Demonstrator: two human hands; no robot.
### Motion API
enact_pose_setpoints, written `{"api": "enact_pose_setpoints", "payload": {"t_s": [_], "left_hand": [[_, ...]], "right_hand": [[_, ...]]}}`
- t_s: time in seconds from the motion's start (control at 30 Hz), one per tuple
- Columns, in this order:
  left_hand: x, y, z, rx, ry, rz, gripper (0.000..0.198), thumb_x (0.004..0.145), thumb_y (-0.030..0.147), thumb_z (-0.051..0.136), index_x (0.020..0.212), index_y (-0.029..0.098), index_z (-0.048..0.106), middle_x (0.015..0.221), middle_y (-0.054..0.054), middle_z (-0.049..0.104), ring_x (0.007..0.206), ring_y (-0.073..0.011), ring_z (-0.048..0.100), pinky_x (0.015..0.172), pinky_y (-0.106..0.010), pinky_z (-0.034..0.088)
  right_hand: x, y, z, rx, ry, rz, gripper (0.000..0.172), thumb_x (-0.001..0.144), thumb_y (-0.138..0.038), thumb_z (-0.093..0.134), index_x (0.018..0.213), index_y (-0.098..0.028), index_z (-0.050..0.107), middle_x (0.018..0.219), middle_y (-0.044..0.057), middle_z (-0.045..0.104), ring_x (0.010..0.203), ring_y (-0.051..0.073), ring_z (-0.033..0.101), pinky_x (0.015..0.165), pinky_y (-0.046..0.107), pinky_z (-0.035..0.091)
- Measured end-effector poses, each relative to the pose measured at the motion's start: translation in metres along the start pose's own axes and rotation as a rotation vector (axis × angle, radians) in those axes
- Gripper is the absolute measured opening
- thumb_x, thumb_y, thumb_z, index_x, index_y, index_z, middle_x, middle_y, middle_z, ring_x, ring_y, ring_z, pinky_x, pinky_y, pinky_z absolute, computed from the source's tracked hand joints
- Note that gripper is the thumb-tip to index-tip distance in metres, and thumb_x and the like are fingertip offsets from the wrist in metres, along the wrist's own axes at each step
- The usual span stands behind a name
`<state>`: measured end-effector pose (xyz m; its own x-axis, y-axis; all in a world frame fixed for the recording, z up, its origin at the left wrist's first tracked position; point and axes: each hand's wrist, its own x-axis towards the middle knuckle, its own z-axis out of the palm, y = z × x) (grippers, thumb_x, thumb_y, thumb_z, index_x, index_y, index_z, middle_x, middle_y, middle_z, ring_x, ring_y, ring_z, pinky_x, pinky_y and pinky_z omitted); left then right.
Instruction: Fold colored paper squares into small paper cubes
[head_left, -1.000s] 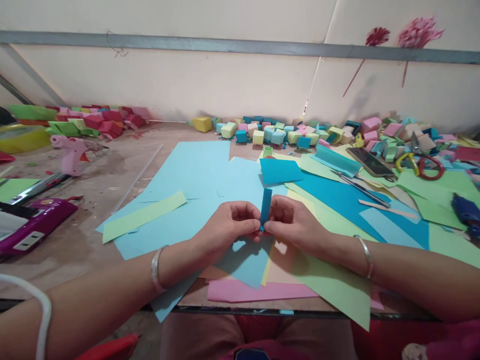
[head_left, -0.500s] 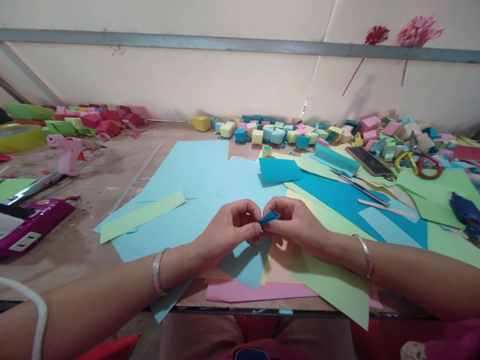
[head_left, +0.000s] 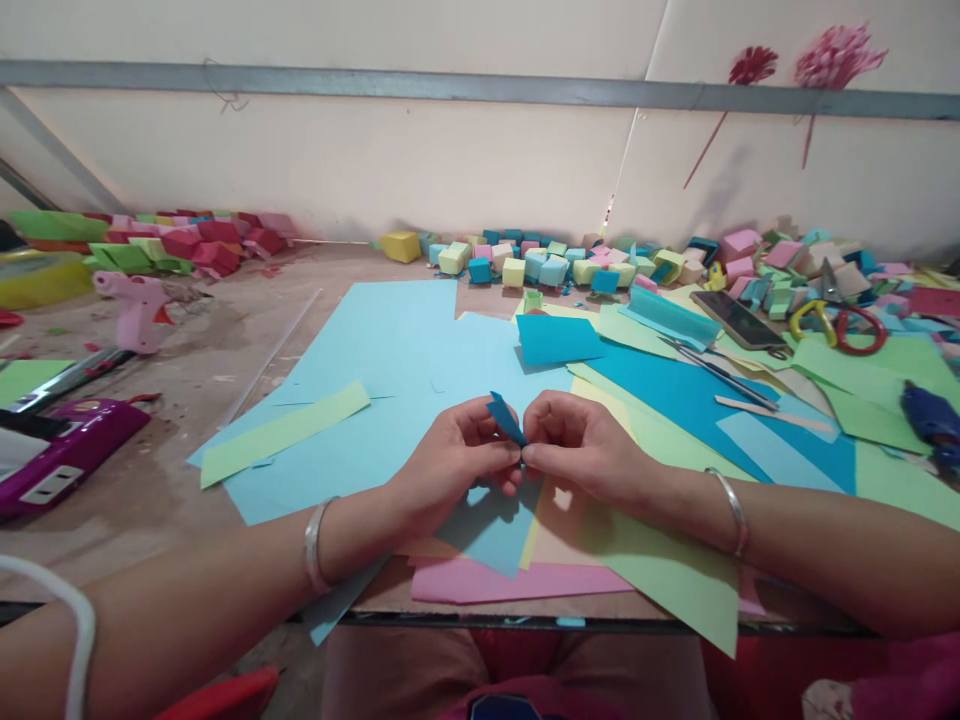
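Observation:
A small folded strip of blue paper [head_left: 507, 417] is pinched where my two hands meet, its free end sticking up to the left. My left hand [head_left: 474, 447] is closed on it with thumb and fingers. Pressed against the same lower end are the thumb and curled fingers of my right hand [head_left: 576, 440]. Beneath both hands lie light blue sheets [head_left: 390, 340], and a green sheet [head_left: 675, 570] spreads under my right wrist. A narrow light green strip [head_left: 285, 435] rests on the blue sheet to the left.
Several small paper cubes [head_left: 553, 270] line the wall. Scissors [head_left: 838, 325], a phone [head_left: 739, 320] and a pointed metal tool [head_left: 724, 375] lie on the right. At left are a pink glue gun [head_left: 135, 310] and a purple power strip [head_left: 67, 450]. Pink paper flowers [head_left: 840, 58] hang above.
The blue paper strip has turned in my fingers: its free end pointed right and now points up and left. My hands have stayed nearly in place.

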<state>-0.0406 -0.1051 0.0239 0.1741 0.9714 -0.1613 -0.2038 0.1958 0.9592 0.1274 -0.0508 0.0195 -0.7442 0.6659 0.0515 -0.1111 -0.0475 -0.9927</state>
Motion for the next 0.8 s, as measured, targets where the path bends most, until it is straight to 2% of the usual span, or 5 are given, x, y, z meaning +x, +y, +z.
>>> {"api": "enact_pose_setpoints", "payload": {"t_s": [0.1,0.23,0.4,0.63,0.8], "left_hand": [[0.0000,-0.0009,-0.0003,-0.051,0.014,-0.012,0.018,0.070,0.019,0.075,0.075,0.017,0.058,0.063,0.001,0.064,0.056,-0.0105,0.060,0.052,-0.021,0.047],[0.0022,-0.0018,-0.0047,-0.015,-0.033,-0.026,0.018,0.071,0.021,0.077,0.076,0.016,0.060,0.066,-0.001,0.065,0.062,-0.0117,0.062,0.056,-0.021,0.048],[0.0038,0.0000,-0.0083,0.034,-0.055,-0.008,0.014,0.072,0.018,0.075,0.078,0.014,0.064,0.068,-0.001,0.066,0.059,-0.0098,0.061,0.059,-0.021,0.047],[0.0024,0.0030,-0.0059,-0.028,-0.039,-0.048,0.017,0.074,0.027,0.074,0.073,0.012,0.065,0.064,-0.002,0.064,0.057,-0.0112,0.061,0.058,-0.023,0.046],[0.0028,0.0019,-0.0046,0.029,0.028,-0.047,0.018,0.066,0.021,0.078,0.076,0.013,0.065,0.066,0.000,0.064,0.056,-0.0085,0.056,0.056,-0.022,0.045]], "right_hand": [[0.0006,-0.0012,0.0008,0.065,0.003,0.055,0.009,0.072,-0.014,0.062,0.074,-0.019,0.055,0.066,-0.001,0.068,0.066,0.015,0.068,0.053,0.022,0.047],[0.0020,0.0014,-0.0011,0.097,0.075,0.065,0.009,0.067,-0.014,0.066,0.070,-0.018,0.060,0.062,-0.002,0.066,0.061,0.013,0.065,0.058,0.024,0.049],[0.0026,0.0024,-0.0016,0.099,0.067,0.032,0.010,0.067,-0.011,0.063,0.071,-0.019,0.058,0.062,-0.005,0.063,0.056,0.009,0.062,0.057,0.023,0.048],[0.0007,0.0019,-0.0023,-0.091,0.085,-0.046,0.013,0.067,-0.007,0.053,0.071,-0.019,0.057,0.065,-0.003,0.062,0.060,0.010,0.060,0.056,0.023,0.046],[-0.0008,0.0060,-0.0073,-0.434,0.102,-0.195,0.016,0.069,-0.005,0.052,0.073,-0.018,0.060,0.069,-0.003,0.059,0.063,0.009,0.051,0.058,0.023,0.041]]}}
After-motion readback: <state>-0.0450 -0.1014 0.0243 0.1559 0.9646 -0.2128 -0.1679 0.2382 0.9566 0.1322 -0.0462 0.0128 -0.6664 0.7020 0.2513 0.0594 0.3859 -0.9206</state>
